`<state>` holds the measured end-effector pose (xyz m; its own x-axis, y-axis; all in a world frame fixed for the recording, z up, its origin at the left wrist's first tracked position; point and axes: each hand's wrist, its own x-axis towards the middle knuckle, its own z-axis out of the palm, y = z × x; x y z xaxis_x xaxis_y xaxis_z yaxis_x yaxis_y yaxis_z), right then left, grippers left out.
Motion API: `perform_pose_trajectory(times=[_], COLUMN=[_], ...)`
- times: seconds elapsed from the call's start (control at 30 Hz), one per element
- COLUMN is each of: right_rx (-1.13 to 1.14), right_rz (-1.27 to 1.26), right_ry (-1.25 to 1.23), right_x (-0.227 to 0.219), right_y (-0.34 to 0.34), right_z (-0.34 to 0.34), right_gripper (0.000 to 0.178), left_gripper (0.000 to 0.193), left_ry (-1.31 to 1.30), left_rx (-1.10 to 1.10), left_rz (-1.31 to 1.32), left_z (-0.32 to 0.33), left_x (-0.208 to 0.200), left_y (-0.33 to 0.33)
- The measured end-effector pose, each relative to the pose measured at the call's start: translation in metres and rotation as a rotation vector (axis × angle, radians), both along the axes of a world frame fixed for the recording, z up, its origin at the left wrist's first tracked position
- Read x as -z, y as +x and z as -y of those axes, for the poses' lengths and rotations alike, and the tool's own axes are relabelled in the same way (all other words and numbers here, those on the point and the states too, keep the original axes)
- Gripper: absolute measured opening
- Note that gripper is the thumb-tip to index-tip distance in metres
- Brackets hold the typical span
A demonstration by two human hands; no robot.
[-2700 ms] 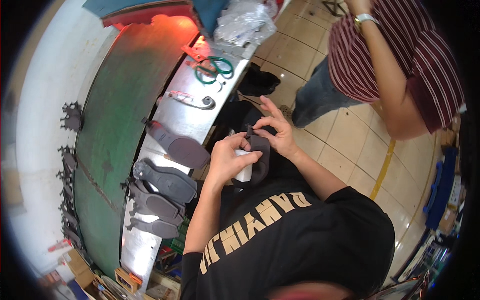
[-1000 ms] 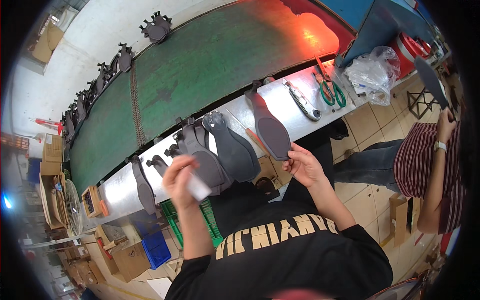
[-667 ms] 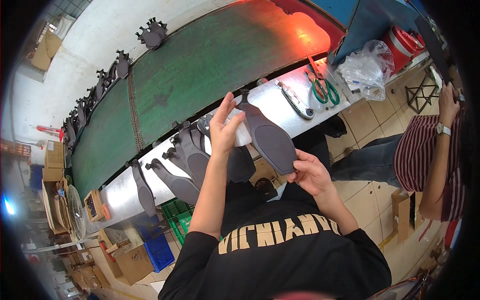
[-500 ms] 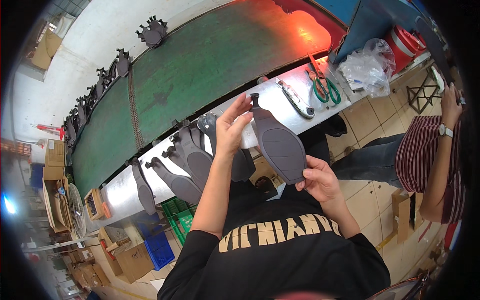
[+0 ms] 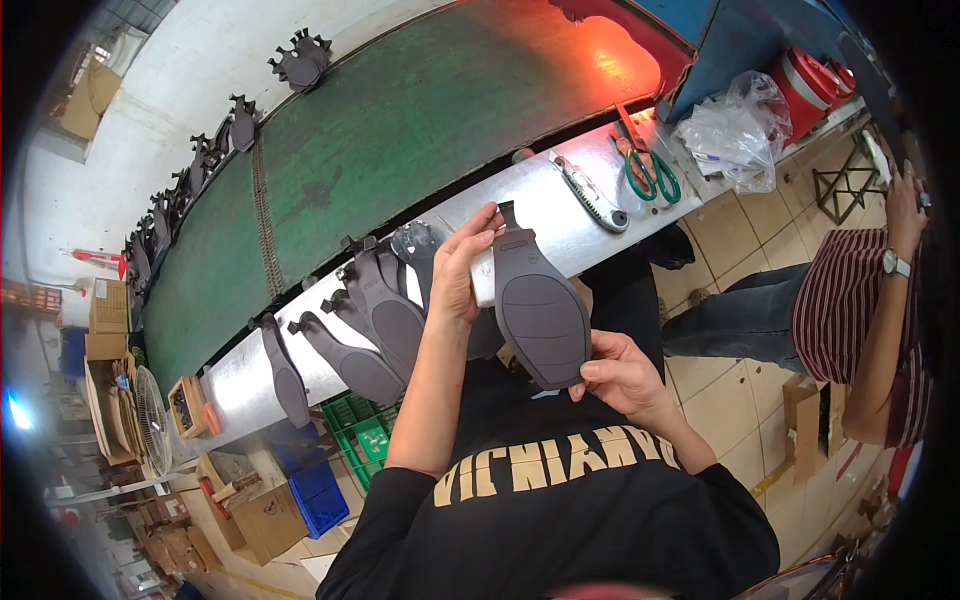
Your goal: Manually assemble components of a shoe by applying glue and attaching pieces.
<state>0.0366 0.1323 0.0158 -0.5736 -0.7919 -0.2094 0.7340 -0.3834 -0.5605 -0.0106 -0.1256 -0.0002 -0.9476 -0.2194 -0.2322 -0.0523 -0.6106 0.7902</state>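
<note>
Between my hands is a dark grey, paddle-shaped moulded piece [image 5: 545, 315], broad and ribbed below, with a narrow neck and a small clip-like tip on top. My left hand [image 5: 460, 265] is closed at its neck, fingers near the tip. The thumb and fingers of my right hand [image 5: 622, 375] pinch its lower right end. Just left of my left forearm, several similar pieces lie on the metal ledge, among them a flat one [image 5: 350, 365], a narrower one [image 5: 285, 375] and an overlapping one [image 5: 395, 325].
A green conveyor belt [image 5: 380, 140] runs behind the metal ledge [image 5: 240, 395], with more dark pieces [image 5: 300, 65] along its far side. A utility knife [image 5: 592, 195] and green-handled scissors [image 5: 650, 175] lie on the ledge. A person in a striped shirt [image 5: 850, 310] stands at right.
The paddle-shaped piece has swung more upright and moved slightly left and toward me, its broad face turned more to view. My right hand has moved left and down with it.
</note>
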Motion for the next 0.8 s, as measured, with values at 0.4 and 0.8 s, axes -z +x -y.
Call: perform_pose_trajectory(times=[0.4,0.8], right_rx=[-0.017,-0.012], right_rz=[-0.121,-0.309], right_ry=[0.116,0.289], right_x=[0.006,0.013], right_y=[0.002,0.005], right_z=[0.004,0.012], right_gripper=[0.038,0.029], left_gripper=[0.053,0.099], left_ry=[0.105,0.018], left_rx=[-0.037,0.42], left_rz=[-0.007,-0.225], left_z=[0.014,-0.001], left_x=[0.008,-0.019], left_y=[0.003,0.026])
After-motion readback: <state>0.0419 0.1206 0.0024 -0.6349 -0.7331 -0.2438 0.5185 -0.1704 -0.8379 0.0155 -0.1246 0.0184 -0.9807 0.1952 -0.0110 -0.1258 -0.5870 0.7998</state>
